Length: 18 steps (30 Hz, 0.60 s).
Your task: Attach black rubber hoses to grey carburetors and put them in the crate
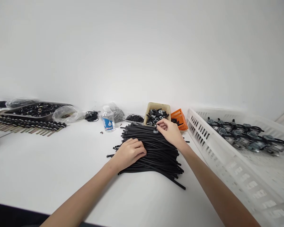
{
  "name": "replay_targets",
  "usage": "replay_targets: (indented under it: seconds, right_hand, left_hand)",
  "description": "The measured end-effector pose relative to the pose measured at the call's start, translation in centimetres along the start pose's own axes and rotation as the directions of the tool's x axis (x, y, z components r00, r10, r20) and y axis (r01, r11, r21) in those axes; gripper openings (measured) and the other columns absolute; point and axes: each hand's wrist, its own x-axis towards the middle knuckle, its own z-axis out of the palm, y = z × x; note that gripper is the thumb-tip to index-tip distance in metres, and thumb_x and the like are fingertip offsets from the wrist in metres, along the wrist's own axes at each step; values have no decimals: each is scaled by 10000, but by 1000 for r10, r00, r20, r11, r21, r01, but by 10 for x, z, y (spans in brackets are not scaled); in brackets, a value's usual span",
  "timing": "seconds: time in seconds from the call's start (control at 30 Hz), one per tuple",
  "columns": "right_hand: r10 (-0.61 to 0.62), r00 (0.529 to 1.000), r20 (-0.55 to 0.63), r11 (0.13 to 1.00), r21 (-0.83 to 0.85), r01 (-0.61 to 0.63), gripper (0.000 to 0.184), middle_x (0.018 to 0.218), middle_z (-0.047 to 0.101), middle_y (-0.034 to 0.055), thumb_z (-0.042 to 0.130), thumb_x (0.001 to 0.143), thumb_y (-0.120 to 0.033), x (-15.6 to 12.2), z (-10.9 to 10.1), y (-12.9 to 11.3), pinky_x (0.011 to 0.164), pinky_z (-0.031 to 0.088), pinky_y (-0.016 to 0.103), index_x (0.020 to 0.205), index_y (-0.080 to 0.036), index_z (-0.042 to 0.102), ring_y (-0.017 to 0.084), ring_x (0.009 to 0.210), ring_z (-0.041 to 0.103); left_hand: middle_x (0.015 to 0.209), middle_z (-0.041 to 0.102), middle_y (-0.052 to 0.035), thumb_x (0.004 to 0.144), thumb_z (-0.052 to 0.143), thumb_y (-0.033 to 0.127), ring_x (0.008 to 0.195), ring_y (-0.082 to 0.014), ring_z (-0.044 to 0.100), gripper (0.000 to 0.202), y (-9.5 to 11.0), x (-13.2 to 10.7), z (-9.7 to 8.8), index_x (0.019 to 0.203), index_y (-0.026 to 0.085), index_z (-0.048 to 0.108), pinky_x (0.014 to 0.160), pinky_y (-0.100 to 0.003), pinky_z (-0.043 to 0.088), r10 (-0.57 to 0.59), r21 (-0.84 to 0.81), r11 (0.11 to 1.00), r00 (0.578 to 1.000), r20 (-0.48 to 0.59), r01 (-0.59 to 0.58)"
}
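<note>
A thick pile of black rubber tubes lies crosswise on the white table. My left hand rests on the near left part of the pile, its fingers curled down and closed onto the tubes. At the pile's far edge, my right hand is closed in a pinch. Just under its fingertips shows a small part with a grey disc; the fingers partly hide it. Right behind this hand stands a cream bin filled with black pieces with grey discs.
An orange basket leans beside the bin. A large white crate on the right holds black-and-clear assemblies. Leftward are a clear bottle, black rings, plastic bags and a dark tray of small parts.
</note>
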Motion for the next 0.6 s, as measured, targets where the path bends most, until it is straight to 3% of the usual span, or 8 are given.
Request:
replay_targets:
  seconds: [0.17,0.3,0.6]
  right_hand:
    - [-5,1000,-28,1000,9,6,126,803,695,24,596,820,-255,-1,1,0,711,538,285,905,-208,677,158,746,655]
    - [-15,999,38,1000,-3,15,121,791,694,9,584,818,-244,-2,2,1,716,537,281,905,-218,664,150,734,656]
    - [-1,1000,-17,1000,-10,1,139,780,693,15,585,803,-236,1,-1,2,713,543,283,909,-206,670,145,707,646]
  left_hand:
    - [900,668,-14,1018,440,312,832,-147,560,256,0,0,0,917,227,659,742,-312,339,-27,-40,999,999,47,29]
    - [907,667,-11,995,495,331,841,-152,563,201,0,0,0,934,224,654,761,-314,347,-32,-49,998,998,49,35]
    - [902,671,-9,977,526,345,833,-145,571,181,3,-1,0,936,213,643,764,-309,359,-22,-87,996,999,39,25]
